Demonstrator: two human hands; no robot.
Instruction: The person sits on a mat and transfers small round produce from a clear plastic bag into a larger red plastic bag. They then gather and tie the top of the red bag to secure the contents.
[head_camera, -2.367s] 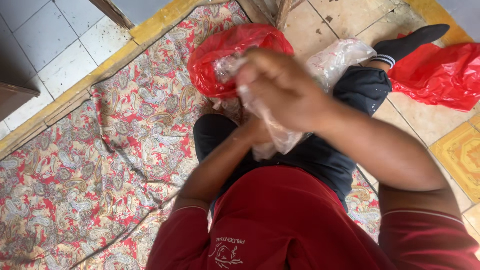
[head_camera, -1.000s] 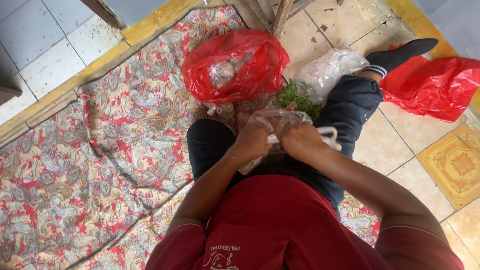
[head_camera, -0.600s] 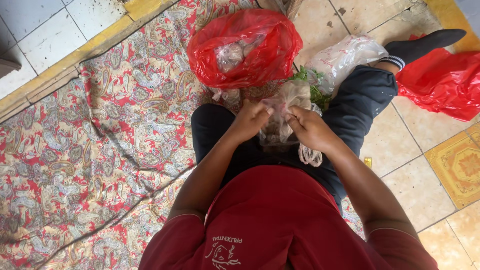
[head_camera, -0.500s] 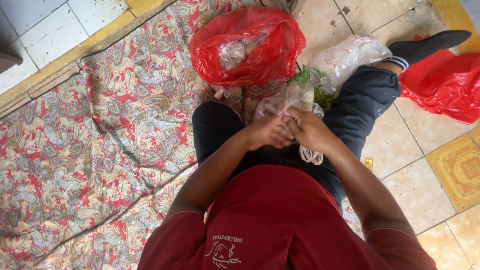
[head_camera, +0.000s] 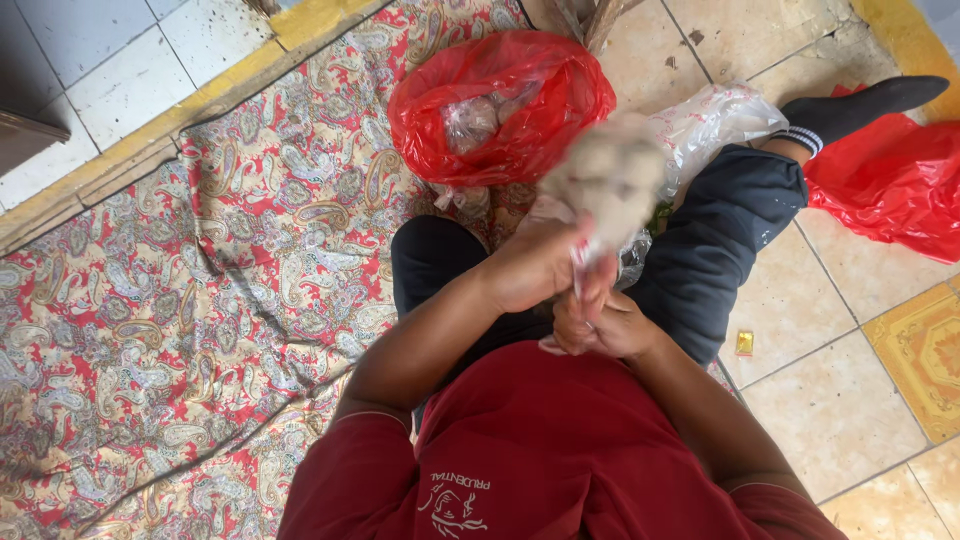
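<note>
Left hand (head_camera: 535, 265) and right hand (head_camera: 600, 325) both clench a blurred clear plastic bag (head_camera: 610, 185) just near the red bag (head_camera: 500, 105)

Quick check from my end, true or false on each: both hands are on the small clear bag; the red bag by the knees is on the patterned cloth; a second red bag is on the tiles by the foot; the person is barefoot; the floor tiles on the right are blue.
1. Both hands, left hand and right hand, are on the clear bag: true; the bag is blurred.
2. The red bag lies on the cloth: true.
3. A second red bag lies on the tiles by the foot: true.
4. The person is barefoot: false; a dark sock shows.
5. The right tiles are blue: false; they are beige.
</note>
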